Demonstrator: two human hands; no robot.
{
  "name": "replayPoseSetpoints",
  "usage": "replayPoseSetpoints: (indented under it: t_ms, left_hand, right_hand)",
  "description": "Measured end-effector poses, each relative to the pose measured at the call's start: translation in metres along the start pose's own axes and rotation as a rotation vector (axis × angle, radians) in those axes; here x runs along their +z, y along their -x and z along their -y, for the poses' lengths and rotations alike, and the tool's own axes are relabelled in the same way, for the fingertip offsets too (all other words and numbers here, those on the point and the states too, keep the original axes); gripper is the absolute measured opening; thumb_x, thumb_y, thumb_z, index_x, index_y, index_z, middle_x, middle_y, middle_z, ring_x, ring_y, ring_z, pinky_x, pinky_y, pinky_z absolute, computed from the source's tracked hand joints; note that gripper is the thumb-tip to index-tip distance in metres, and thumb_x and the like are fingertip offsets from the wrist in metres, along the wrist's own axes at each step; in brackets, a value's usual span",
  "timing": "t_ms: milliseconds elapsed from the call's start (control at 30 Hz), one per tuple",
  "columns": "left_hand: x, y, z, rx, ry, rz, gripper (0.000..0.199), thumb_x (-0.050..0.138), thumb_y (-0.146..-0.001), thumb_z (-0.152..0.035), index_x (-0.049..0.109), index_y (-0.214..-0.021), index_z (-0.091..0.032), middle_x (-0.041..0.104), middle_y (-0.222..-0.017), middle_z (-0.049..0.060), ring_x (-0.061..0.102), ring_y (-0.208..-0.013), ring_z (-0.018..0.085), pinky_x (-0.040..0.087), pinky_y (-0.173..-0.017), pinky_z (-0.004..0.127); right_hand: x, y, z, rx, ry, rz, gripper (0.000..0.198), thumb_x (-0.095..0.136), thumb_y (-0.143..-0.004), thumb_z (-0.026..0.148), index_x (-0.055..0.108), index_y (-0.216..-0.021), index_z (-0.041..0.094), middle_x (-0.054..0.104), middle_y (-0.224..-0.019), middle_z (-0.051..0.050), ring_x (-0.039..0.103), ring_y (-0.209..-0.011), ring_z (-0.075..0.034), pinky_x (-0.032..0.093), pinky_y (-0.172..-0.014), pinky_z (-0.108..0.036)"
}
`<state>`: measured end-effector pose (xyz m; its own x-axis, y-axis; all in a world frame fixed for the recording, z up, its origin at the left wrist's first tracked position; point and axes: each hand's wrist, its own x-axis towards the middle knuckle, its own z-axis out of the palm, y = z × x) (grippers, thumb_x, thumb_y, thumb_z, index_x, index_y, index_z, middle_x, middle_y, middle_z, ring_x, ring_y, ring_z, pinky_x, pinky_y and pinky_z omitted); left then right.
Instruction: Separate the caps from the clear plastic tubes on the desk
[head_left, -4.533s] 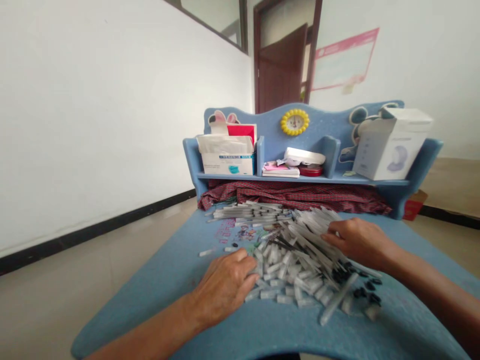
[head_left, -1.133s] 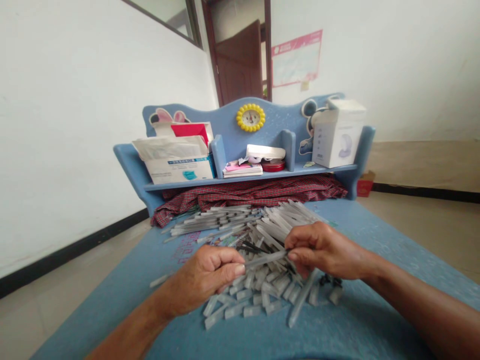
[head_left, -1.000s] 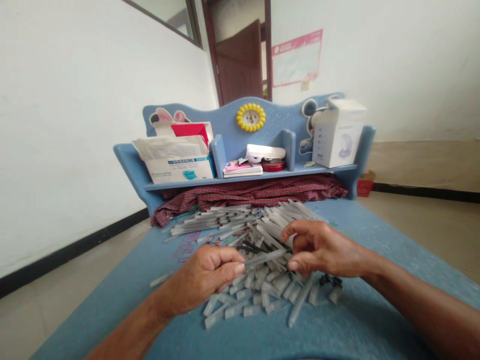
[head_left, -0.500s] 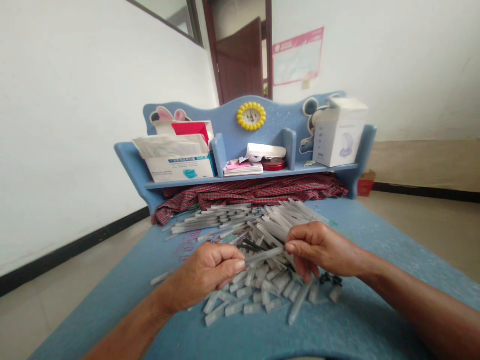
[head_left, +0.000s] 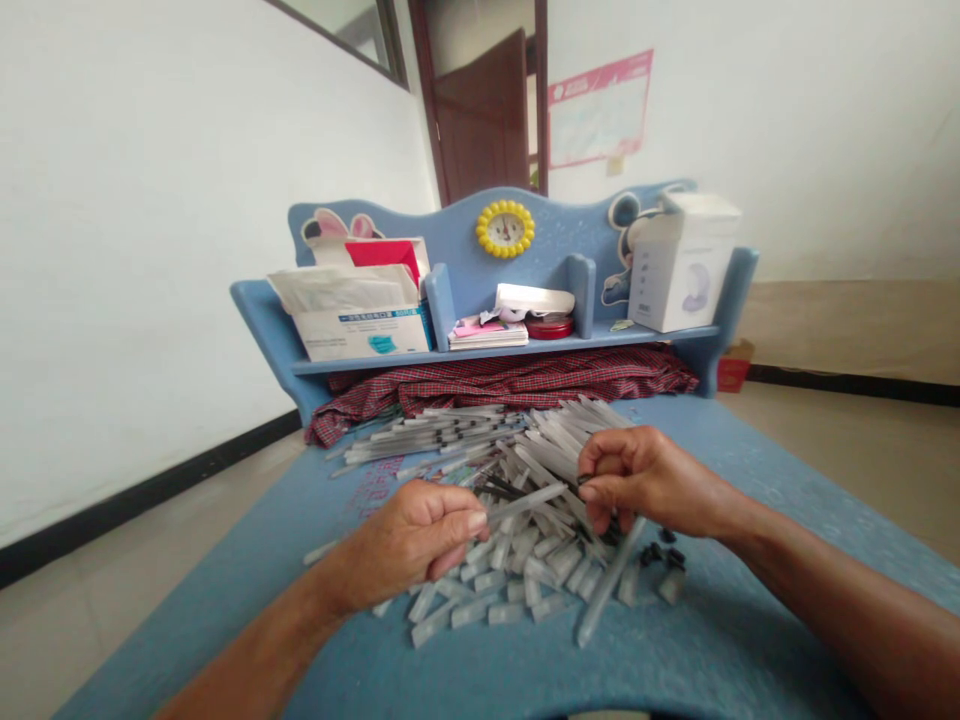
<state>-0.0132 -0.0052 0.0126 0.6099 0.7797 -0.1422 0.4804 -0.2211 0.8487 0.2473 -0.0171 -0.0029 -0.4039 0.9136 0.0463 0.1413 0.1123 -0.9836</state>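
At the centre of the frame, the left hand point(head_left: 427, 530) is closing its thumb and curled fingers around one end of a translucent tube point(head_left: 529, 500), which is slanting up toward the right. Right of centre, the right hand point(head_left: 637, 480) is pinching a small black piece point(head_left: 583, 480) between thumb and forefinger, just beside the tube's free end; its other fingers are curling underneath. Below both hands, short clear pieces point(head_left: 517, 590) are lying heaped on the blue surface point(head_left: 750, 630), and loose black bits point(head_left: 664, 550) are sitting at the heap's right edge. Long clear tubes point(head_left: 566, 435) are piling up behind, in the middle of the frame, and a red checked cloth point(head_left: 510, 380) is stretching beneath the blue shelf point(head_left: 630, 338) above them.
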Motion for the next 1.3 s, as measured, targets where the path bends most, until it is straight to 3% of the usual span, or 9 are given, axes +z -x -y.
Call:
replayPoseSetpoints:
  t_ms: [133,333,467,567,633,733,867,1133,1300]
  left_hand:
    - [0.003,-0.001,0.000,0.001,0.005,-0.004,0.035,0.048,-0.080,-0.046,0.058,-0.073,-0.013,0.041,-0.043,-0.007,0.028,-0.038,0.005,0.021,-0.038,0.017]
    - [0.003,0.000,-0.001,-0.001,-0.027,-0.021,0.033,0.050,-0.080,-0.045,0.059,-0.072,-0.013,0.041,-0.046,-0.007,0.032,-0.042,0.006,0.023,-0.040,0.017]
    - [-0.021,0.002,0.000,-0.009,-0.046,-0.100,0.032,0.055,-0.077,-0.045,0.061,-0.076,-0.013,0.042,-0.048,-0.006,0.033,-0.044,0.006,0.024,-0.041,0.016]
    - [-0.048,0.005,0.004,-0.106,-0.056,-0.219,0.032,0.057,-0.076,-0.044,0.060,-0.078,-0.012,0.040,-0.048,-0.008,0.030,-0.042,0.005,0.020,-0.040,0.016]
    - [-0.061,0.006,0.008,-0.174,-0.061,-0.279,0.032,0.057,-0.075,-0.044,0.059,-0.078,-0.012,0.039,-0.047,-0.009,0.027,-0.041,0.005,0.017,-0.040,0.016]
    - [-0.067,0.002,0.014,-0.209,-0.070,-0.332,0.034,0.058,-0.075,-0.046,0.056,-0.075,-0.012,0.039,-0.048,-0.009,0.027,-0.041,0.004,0.016,-0.040,0.015]
    - [-0.054,-0.005,0.016,-0.174,-0.077,-0.295,0.040,0.058,-0.073,-0.051,0.059,-0.080,-0.012,0.041,-0.049,-0.008,0.029,-0.042,0.005,0.018,-0.040,0.016]
    - [-0.033,-0.010,0.015,-0.122,-0.137,-0.219,0.040,0.057,-0.074,-0.053,0.061,-0.081,-0.014,0.043,-0.048,-0.007,0.035,-0.043,0.007,0.024,-0.040,0.017]
    - [-0.028,-0.010,0.012,-0.097,-0.149,-0.201,0.037,0.056,-0.076,-0.050,0.061,-0.081,-0.014,0.042,-0.046,-0.008,0.034,-0.041,0.007,0.023,-0.039,0.018]
  right_hand:
    - [0.006,-0.003,-0.002,-0.033,-0.100,-0.036,0.023,0.070,-0.070,0.028,0.050,-0.078,0.018,0.064,-0.061,0.003,0.063,-0.051,-0.012,0.044,-0.037,-0.017]
    - [0.008,0.001,0.002,-0.066,-0.107,-0.081,0.019,0.070,-0.068,0.022,0.054,-0.076,0.018,0.062,-0.051,0.005,0.058,-0.041,-0.009,0.047,-0.040,-0.018]
    - [-0.016,0.003,0.014,-0.178,-0.043,-0.245,0.019,0.071,-0.065,0.019,0.055,-0.074,0.017,0.063,-0.050,0.003,0.058,-0.042,-0.010,0.047,-0.041,-0.019]
    - [-0.031,0.002,0.018,-0.268,0.025,-0.439,0.021,0.072,-0.063,0.019,0.056,-0.076,0.017,0.062,-0.051,0.003,0.059,-0.043,-0.011,0.046,-0.042,-0.020]
    - [-0.032,0.001,0.016,-0.279,0.112,-0.491,0.019,0.070,-0.065,0.020,0.056,-0.076,0.017,0.061,-0.051,0.003,0.059,-0.044,-0.012,0.046,-0.043,-0.021]
    - [-0.020,0.002,0.009,-0.292,0.338,-0.437,0.009,0.062,-0.071,0.020,0.055,-0.075,0.017,0.059,-0.054,0.004,0.058,-0.048,-0.011,0.044,-0.045,-0.021]
    - [-0.009,0.005,0.010,-0.257,0.645,-0.276,0.004,0.055,-0.076,0.020,0.057,-0.073,0.017,0.054,-0.051,0.005,0.051,-0.047,-0.009,0.037,-0.045,-0.020]
    - [-0.049,0.010,0.024,0.070,1.227,-0.067,0.011,0.057,-0.069,0.014,0.067,-0.067,0.018,0.060,-0.058,0.000,0.050,-0.052,-0.011,0.032,-0.050,-0.022]
    - [-0.044,0.007,0.015,0.129,1.335,0.041,0.016,0.057,-0.066,0.010,0.068,-0.073,0.019,0.063,-0.063,-0.001,0.053,-0.057,-0.012,0.032,-0.050,-0.022]
